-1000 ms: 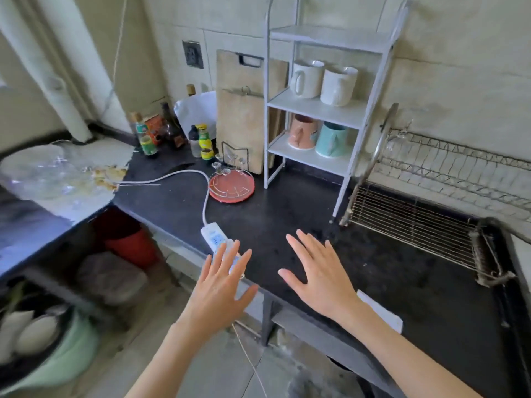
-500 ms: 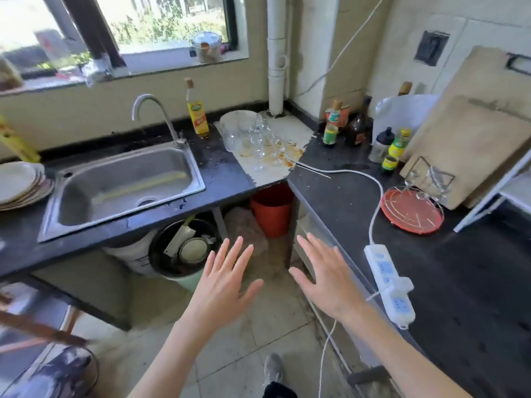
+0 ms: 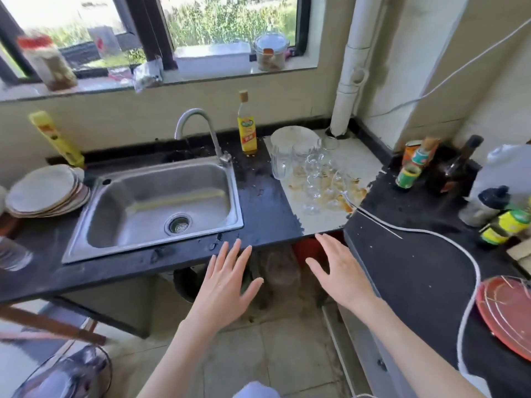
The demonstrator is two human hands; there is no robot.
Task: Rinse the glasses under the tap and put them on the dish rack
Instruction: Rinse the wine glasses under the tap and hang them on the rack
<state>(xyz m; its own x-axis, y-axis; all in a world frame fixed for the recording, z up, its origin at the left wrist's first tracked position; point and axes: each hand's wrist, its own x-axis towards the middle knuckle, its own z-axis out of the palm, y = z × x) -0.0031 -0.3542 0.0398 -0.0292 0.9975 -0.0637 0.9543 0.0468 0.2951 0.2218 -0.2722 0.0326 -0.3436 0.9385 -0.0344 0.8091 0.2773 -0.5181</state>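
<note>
- No text can be read anywhere.
- The yellow bottle (image 3: 246, 127), standing on the surface well beyond the fingers (image 3: 234, 252) and just right of the tap, carries a green and red label, its characters too blurred to make out.

The dark bench (image 3: 267, 214) carries a sink (image 3: 161, 202), stacked plates (image 3: 43, 191), a yellow bottle (image 3: 247, 127) and clustered glasses (image 3: 313, 173), apparently on a stained pale patch.
</note>
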